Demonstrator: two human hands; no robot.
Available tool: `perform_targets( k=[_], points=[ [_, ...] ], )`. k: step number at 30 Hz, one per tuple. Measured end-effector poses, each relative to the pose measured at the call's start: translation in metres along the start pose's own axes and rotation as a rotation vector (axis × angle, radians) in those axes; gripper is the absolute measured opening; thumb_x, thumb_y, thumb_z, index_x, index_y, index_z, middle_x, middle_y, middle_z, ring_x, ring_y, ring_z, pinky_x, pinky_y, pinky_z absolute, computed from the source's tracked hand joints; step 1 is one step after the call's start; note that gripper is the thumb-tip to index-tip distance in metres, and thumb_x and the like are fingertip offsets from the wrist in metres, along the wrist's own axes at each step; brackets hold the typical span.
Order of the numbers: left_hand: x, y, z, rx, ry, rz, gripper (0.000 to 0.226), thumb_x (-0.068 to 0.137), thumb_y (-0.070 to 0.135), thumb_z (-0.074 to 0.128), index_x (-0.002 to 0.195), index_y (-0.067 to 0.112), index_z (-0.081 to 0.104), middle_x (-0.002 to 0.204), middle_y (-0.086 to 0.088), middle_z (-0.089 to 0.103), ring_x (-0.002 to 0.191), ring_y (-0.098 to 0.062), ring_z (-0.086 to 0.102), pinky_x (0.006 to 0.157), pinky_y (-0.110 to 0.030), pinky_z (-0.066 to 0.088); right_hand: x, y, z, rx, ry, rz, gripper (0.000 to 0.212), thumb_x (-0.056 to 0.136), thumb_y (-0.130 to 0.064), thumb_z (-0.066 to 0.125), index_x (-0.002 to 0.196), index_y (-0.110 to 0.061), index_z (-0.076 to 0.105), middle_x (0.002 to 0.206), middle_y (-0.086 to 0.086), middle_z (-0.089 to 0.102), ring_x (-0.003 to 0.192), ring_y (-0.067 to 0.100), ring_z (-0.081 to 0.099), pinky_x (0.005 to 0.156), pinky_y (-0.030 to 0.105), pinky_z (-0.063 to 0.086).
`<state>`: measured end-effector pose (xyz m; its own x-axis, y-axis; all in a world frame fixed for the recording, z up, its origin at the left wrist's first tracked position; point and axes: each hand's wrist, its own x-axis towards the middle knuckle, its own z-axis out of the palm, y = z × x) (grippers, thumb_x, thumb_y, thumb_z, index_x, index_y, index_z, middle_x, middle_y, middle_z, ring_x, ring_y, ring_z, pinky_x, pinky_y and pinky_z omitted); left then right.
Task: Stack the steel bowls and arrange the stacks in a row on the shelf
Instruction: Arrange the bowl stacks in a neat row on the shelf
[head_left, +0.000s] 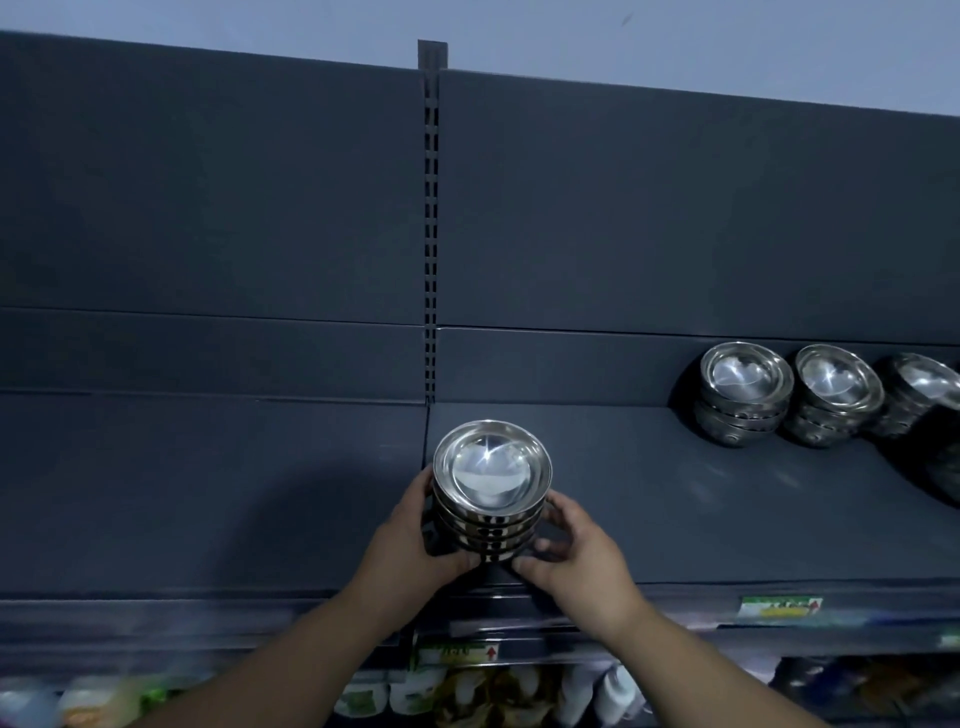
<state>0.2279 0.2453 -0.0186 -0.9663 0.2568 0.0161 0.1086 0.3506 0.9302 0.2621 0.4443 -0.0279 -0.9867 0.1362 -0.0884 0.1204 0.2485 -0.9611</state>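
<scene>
Steel bowls, nested into one stack (491, 499), sit at the front of the dark shelf (623, 499), just right of the seam where two shelf panels meet. Both hands cup the stack low down: the left hand (415, 540) wraps its left side with the thumb near the base, and the right hand (571, 561) closes on the right side, fingers curled round the lower bowls. Whether the base rests on the shelf or hangs just above it, I cannot tell.

What could go wrong, as I judge it: the stack stands close to the front lip, so a careless release or a nudge toward the person could tip it off the edge. The bowls are smooth and polished, and the upper ones are held by nothing but nesting; a quick slide to the right could make the top bowl skate or tilt. Pushing from the base alone could also make the stack lean. If it travels too far it would knock the nearest placed stack (745, 395) and disturb the row.

Counted: one stack in the hands, showing about five rims. Three stacks stand at the back right, the nearest, a second stack (836, 400) beside it, and a third stack (924, 395) cut by the frame edge. A dark shape lower right may be another; it is too dim to tell
</scene>
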Motion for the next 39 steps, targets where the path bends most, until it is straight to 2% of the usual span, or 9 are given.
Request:
perform_targets(
  k=[4,11,15,21,26,29,34,37,39],
  points=[
    [0.005,-0.003,-0.002,-0.002,-0.038,-0.007,0.099,0.067,0.020,0.085,0.143,0.040,0.025,0.130,0.018,0.054,0.117,0.001,0.053,0.101,-0.024,0.044,-0.004,-0.004,0.001,0.004,0.036,0.003,0.071,0.074,0.002,0.079,0.130,-0.027,0.046,0.117,-0.013,0.060,0.079,0.002,0.066,0.072,0.014,0.053],
    [0.008,-0.004,-0.002,-0.017,-0.073,-0.014,0.099,0.065,0.024,0.086,0.142,0.043,0.027,0.128,0.021,0.054,0.117,-0.001,0.054,0.104,-0.030,0.045,-0.008,-0.004,-0.003,-0.026,0.061,0.014,0.074,0.073,-0.003,0.081,0.131,-0.033,0.046,0.115,-0.021,0.058,0.091,0.009,0.065,0.086,0.023,0.054],
    [0.008,-0.001,0.002,-0.027,-0.080,0.000,0.093,0.069,0.018,0.084,0.133,0.050,0.024,0.120,0.028,0.051,0.110,0.009,0.052,0.096,-0.018,0.044,-0.008,-0.004,-0.003,-0.020,0.096,0.007,0.067,0.075,-0.002,0.079,0.127,-0.033,0.050,0.109,-0.020,0.063,0.086,0.008,0.065,0.088,0.028,0.056],
    [0.010,-0.004,0.008,-0.045,-0.083,-0.021,0.094,0.067,0.020,0.085,0.139,0.044,0.029,0.127,0.018,0.056,0.117,-0.001,0.054,0.103,-0.033,0.046,-0.011,-0.003,-0.007,-0.019,0.110,0.002,0.067,0.076,-0.002,0.079,0.128,-0.032,0.050,0.114,-0.017,0.063,0.087,0.008,0.067,0.086,0.027,0.057],
    [0.008,0.000,0.007,-0.030,-0.077,-0.016,0.092,0.069,0.019,0.084,0.140,0.042,0.030,0.123,0.020,0.056,0.110,0.006,0.053,0.097,-0.023,0.046,-0.012,-0.004,-0.006,-0.012,0.118,0.003,0.067,0.076,0.000,0.078,0.129,-0.030,0.050,0.114,-0.015,0.064,0.091,0.008,0.068,0.085,0.024,0.057],
    [0.007,0.001,0.007,-0.009,-0.081,-0.024,0.090,0.069,0.022,0.084,0.139,0.039,0.031,0.127,0.017,0.055,0.113,0.001,0.053,0.094,-0.020,0.044,-0.013,-0.007,-0.006,-0.021,0.106,0.012,0.068,0.077,0.000,0.077,0.129,-0.032,0.048,0.112,-0.017,0.063,0.092,0.007,0.068,0.085,0.022,0.056],
    [0.007,0.008,0.001,0.031,-0.086,0.013,0.096,0.062,0.035,0.086,0.138,0.046,0.029,0.133,0.020,0.050,0.119,0.001,0.049,0.096,-0.018,0.041,-0.014,-0.010,-0.011,-0.102,0.078,0.017,0.082,0.071,-0.015,0.085,0.139,-0.031,0.043,0.113,-0.025,0.058,0.111,0.007,0.061,0.101,0.030,0.049],
    [0.009,0.014,-0.002,0.046,-0.067,0.049,0.084,0.058,0.044,0.086,0.120,0.061,0.033,0.127,0.026,0.052,0.118,0.005,0.048,0.095,-0.018,0.040,-0.013,-0.012,-0.015,-0.106,0.103,-0.025,0.088,0.066,-0.027,0.089,0.141,-0.031,0.043,0.122,-0.025,0.056,0.122,0.002,0.053,0.108,0.031,0.043],
    [0.011,0.016,-0.002,0.030,-0.066,0.055,0.082,0.060,0.044,0.084,0.123,0.059,0.034,0.128,0.023,0.054,0.119,0.003,0.050,0.097,-0.019,0.041,-0.011,-0.012,-0.015,-0.099,0.114,-0.044,0.085,0.065,-0.032,0.088,0.140,-0.035,0.046,0.128,-0.022,0.058,0.123,0.001,0.052,0.108,0.032,0.044]
  ],
)
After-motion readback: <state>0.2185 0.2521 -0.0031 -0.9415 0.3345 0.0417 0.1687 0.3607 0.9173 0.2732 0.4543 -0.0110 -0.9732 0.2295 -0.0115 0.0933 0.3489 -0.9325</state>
